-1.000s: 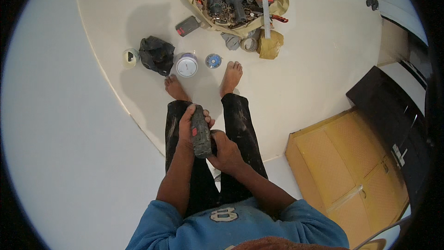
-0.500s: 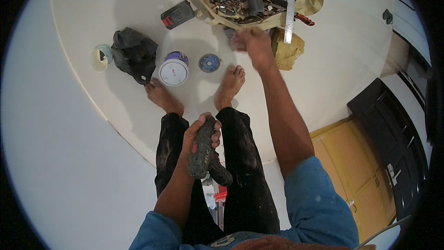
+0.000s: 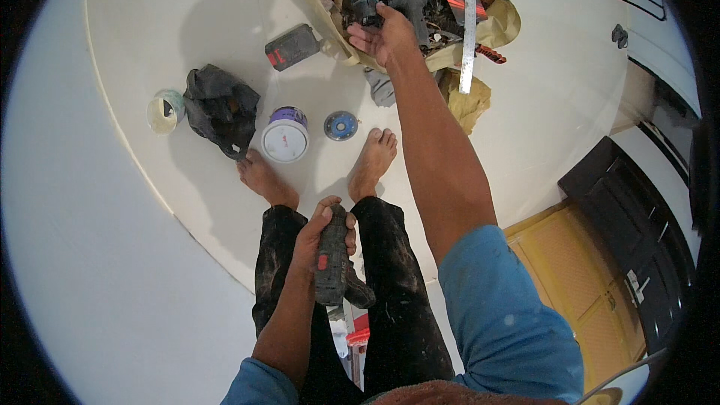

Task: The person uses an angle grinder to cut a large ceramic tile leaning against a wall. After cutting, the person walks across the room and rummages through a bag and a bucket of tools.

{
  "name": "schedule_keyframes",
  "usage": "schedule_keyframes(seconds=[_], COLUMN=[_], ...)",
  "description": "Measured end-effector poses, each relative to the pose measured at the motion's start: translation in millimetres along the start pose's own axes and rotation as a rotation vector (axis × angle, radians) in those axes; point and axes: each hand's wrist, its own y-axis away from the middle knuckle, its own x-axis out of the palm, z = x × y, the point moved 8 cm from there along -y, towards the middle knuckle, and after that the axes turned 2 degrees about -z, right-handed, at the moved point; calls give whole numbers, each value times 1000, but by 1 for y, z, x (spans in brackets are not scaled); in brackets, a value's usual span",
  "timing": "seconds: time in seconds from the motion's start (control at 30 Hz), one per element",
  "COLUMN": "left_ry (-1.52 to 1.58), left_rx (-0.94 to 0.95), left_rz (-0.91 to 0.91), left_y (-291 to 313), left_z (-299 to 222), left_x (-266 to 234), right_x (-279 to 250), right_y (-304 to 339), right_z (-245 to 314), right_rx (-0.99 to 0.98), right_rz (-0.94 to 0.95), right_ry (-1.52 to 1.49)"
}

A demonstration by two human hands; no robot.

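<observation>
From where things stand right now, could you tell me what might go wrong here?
The right hand reaches into the tool bag crowded with metal parts, so a sharp edge might cut the bare fingers. The left hand alone grips the dark power tool above bare feet; if it slipped, it could land on them. The steel ruler overhanging the bag might slide out.

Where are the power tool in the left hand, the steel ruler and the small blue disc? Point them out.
power tool [image 3: 331, 266]: head view, on its dark body.
steel ruler [image 3: 468, 37]: head view, mid-blade.
small blue disc [image 3: 340, 125]: head view, on its centre.
</observation>
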Motion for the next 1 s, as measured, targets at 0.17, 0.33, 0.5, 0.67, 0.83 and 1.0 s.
schedule_keyframes(seconds=[0.17,0.33,0.5,0.67,0.83,1.0], left_ry=[-25,-115,-248,-243,-671,-929], left_rx=[30,85,133,176,314,412], left_rz=[-6,-10,-21,48,-89,10], left_y=[0,1,1,-2,2,2], left_z=[-7,-12,-27,-41,-63,-56], left_x=[2,17,27,35,45,47], right_x=[26,30,8,-44,-64,-77], right_y=[10,6,54,188,343,422], right_z=[3,24,44,60,57,12], right_rx=[-13,-183,-145,-419,-462,-454], right_rz=[-31,-152,53,18,134,297], right_ry=[-181,115,15,683,1338,1696])
